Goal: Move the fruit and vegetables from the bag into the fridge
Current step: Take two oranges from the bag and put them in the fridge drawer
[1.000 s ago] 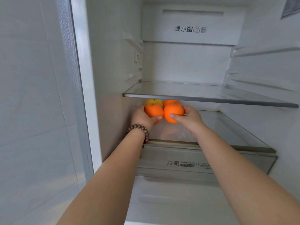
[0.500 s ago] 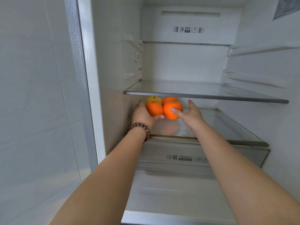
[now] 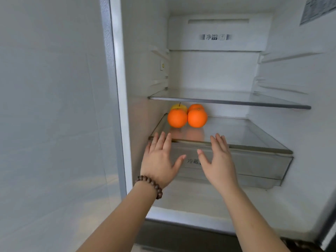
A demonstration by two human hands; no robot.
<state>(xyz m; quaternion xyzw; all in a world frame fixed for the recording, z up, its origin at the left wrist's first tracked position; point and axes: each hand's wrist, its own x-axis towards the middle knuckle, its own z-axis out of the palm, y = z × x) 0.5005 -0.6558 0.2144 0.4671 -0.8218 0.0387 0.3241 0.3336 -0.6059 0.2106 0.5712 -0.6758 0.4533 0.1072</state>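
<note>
Two oranges sit side by side at the left of the fridge's lower glass shelf (image 3: 245,135): the left orange (image 3: 177,118) and the right orange (image 3: 197,118). Behind them are a yellow apple (image 3: 179,106) and a third orange (image 3: 195,106), both partly hidden. My left hand (image 3: 161,158), with a bead bracelet on the wrist, and my right hand (image 3: 217,159) hover in front of the shelf edge, fingers spread, holding nothing. The bag is out of view.
An upper glass shelf (image 3: 229,99) hangs just above the fruit. A clear crisper drawer (image 3: 245,166) sits under the lower shelf. The fridge's left wall (image 3: 141,70) stands close beside the fruit. A tiled wall (image 3: 54,106) fills the left.
Both hands have let go of the two front oranges and pulled back toward me, out past the shelf edge. The oranges stay on the shelf.
</note>
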